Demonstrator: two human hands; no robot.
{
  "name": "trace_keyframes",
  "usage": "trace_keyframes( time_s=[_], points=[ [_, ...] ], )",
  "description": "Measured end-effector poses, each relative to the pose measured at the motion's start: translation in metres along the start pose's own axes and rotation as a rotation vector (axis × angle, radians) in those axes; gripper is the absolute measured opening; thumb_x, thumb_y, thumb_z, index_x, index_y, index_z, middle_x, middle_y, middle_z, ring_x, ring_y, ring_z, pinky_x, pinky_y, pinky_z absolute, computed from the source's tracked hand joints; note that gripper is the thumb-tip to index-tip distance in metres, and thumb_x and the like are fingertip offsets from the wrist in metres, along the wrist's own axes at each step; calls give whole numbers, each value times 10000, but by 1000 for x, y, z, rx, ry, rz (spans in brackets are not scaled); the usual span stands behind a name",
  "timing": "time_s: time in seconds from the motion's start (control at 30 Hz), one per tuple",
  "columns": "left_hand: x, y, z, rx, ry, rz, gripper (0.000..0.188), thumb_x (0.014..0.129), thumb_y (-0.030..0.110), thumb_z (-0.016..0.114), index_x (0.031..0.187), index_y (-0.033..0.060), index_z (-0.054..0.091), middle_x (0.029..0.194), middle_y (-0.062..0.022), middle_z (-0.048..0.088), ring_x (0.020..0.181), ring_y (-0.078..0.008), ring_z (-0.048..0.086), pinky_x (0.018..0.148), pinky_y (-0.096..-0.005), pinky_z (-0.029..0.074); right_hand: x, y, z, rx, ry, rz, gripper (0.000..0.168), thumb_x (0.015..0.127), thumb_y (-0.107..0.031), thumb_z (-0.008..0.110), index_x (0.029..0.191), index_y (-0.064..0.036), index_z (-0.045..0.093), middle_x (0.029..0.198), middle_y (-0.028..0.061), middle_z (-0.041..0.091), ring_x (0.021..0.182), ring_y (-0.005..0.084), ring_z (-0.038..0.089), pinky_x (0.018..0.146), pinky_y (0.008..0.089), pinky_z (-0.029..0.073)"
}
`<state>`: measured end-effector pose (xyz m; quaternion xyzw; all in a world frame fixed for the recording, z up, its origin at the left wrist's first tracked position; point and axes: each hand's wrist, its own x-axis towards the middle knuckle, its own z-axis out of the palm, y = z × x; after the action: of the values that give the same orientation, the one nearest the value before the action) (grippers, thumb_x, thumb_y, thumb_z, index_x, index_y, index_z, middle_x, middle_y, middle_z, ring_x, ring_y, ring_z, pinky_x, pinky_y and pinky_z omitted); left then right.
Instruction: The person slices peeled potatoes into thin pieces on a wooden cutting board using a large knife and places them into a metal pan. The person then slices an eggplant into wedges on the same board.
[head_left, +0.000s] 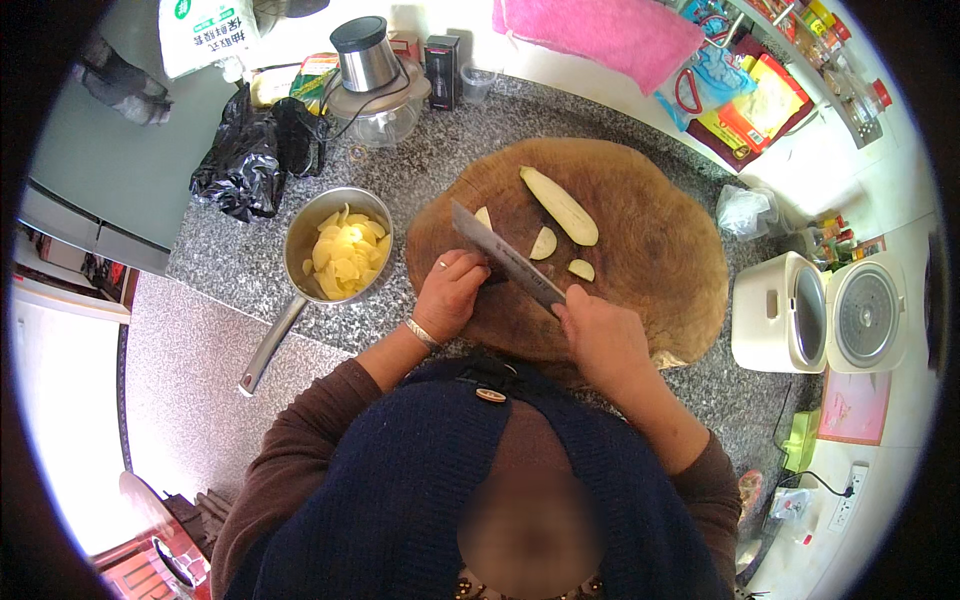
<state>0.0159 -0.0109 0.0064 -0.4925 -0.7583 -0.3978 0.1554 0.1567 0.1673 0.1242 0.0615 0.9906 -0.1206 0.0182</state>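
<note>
My right hand (604, 334) grips the handle of a cleaver (510, 255), whose broad blade slants up and left over a thick round wooden chopping board (660, 225). Beside the blade, on its left, my left hand (450, 292) rests with curled fingers at the board's left part; whatever lies under those fingers is hidden. A long peeled piece of pale vegetable, likely eggplant (559, 206), lies beyond the blade. Nearer it are two cut chunks, one half-round piece (544, 244) and one smaller piece (581, 270). Another pale piece (484, 217) shows partly behind the blade.
Left of the board stands a steel saucepan (294, 259) of sliced yellow potato (345, 251), handle toward me. Behind it are a black plastic bag (247, 161) and a food chopper (367, 67). An open rice cooker (765, 315) stands at the right. A pink towel (600, 34) hangs behind.
</note>
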Motion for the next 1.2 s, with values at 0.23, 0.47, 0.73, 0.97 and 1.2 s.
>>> trace_keyframes(
  time_s=[0.23,0.47,0.73,0.97,1.2],
  points=[
    [-2,-4,2,6,-38,-12,229,723,-42,600,937,38,627,992,-114,615,952,-329,574,833,-409,478,16,0,27,17,-25,-2,211,953,-262,500,901,-58,506,754,171,643,709,375,645,616,483,504],
    [-13,-2,-15,83,-75,-92,310,748,18,678,1048,66,617,1065,-107,600,991,-317,554,864,-413,458,22,21,36,122,-20,107,259,952,-310,505,908,-55,504,777,206,639,736,420,628,648,523,488],
    [-8,-7,0,19,-57,-31,301,756,38,693,1046,54,613,1062,-110,601,997,-318,557,872,-417,455,8,5,2,-22,63,6,215,940,-271,529,872,-70,492,723,154,626,676,374,636,583,484,497],
    [-8,-7,0,26,-82,-38,253,772,41,684,1015,49,615,1068,-106,606,1006,-314,561,881,-414,451,-3,2,3,-91,75,-97,175,943,-234,518,865,-79,496,692,117,617,649,323,651,538,434,510],
    [-7,-7,1,38,-85,-32,233,774,24,674,999,47,619,1054,-108,609,990,-316,569,866,-406,459,15,5,33,10,13,3,208,949,-258,504,887,-59,502,730,162,637,686,366,646,599,479,506]
  ],
)
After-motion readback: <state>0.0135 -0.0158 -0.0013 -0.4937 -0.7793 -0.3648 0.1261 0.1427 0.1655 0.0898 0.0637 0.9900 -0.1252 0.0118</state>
